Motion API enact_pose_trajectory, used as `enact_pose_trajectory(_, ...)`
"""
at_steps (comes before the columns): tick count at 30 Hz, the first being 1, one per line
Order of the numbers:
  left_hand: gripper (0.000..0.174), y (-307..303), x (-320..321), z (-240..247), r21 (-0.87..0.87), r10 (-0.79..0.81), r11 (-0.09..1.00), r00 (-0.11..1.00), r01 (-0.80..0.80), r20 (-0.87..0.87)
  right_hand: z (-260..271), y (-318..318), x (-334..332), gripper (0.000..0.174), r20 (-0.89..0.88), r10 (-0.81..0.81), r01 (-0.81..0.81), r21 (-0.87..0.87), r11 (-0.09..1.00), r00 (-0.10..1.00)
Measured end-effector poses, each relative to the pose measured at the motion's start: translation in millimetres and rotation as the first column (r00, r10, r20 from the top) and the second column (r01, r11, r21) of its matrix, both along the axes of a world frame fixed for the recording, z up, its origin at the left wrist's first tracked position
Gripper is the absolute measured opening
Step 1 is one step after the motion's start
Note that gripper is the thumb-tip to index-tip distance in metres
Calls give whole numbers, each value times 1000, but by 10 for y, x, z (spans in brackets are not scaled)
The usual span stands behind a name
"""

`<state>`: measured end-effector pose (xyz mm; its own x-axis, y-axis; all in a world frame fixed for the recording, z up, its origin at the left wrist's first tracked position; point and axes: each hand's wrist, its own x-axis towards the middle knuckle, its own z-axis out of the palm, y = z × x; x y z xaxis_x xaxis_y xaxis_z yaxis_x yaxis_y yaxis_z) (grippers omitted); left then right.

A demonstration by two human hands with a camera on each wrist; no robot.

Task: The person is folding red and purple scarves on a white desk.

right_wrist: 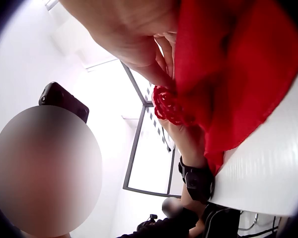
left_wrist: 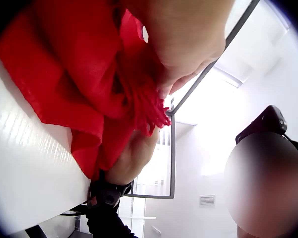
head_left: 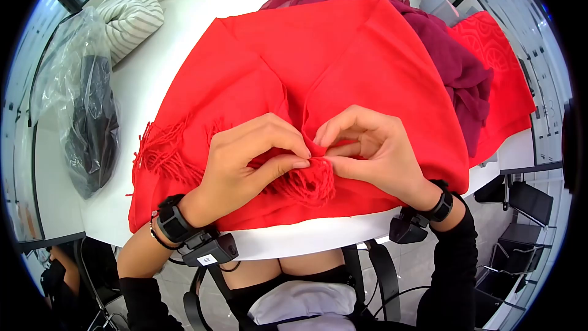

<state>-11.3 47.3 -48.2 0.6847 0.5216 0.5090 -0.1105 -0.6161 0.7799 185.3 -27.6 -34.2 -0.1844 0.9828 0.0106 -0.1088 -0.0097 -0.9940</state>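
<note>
A red fringed shawl [head_left: 392,79] is spread in folds in front of me, its near edge close to the table's front. At its middle, my left hand [head_left: 242,162] pinches the fringed edge between thumb and index finger. Just beside it, my right hand [head_left: 376,150] pinches the same edge, the two thumbs almost meeting. Below the fingertips hangs a looped bunch of red fringe [head_left: 309,187], which the left wrist view shows as dangling strands [left_wrist: 151,116] and the right wrist view as curled loops [right_wrist: 168,106]. More loose fringe [head_left: 162,153] lies to the left.
On the white table [head_left: 144,86], a clear plastic bag [head_left: 92,116] with something dark inside and a striped rolled cloth [head_left: 133,21] lie at left. Maroon fabric [head_left: 453,67] and a patterned red cloth [head_left: 502,79] lie at right, near a grey container [head_left: 436,5].
</note>
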Motion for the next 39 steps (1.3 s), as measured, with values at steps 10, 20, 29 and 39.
enact_pose_trajectory(10,17,-2,-9,20,24,16,1000,1000,-16,-11,-3,2,5,16,136,41,-60,135,989,990)
enact_pose_trajectory(20,17,3,-2,-6,70,38,997,999,-37,-8,16,-16,-3,14,134,4,-22,137,990,991)
enact_pose_trajectory(29,17,-23,16,-6,98,74,992,997,-74,-3,3,-21,-8,17,79,6,-16,122,992,997)
enact_pose_trajectory(39,18,-4,8,-9,149,62,987,998,-57,-33,10,-40,-38,17,128,-53,24,216,976,990)
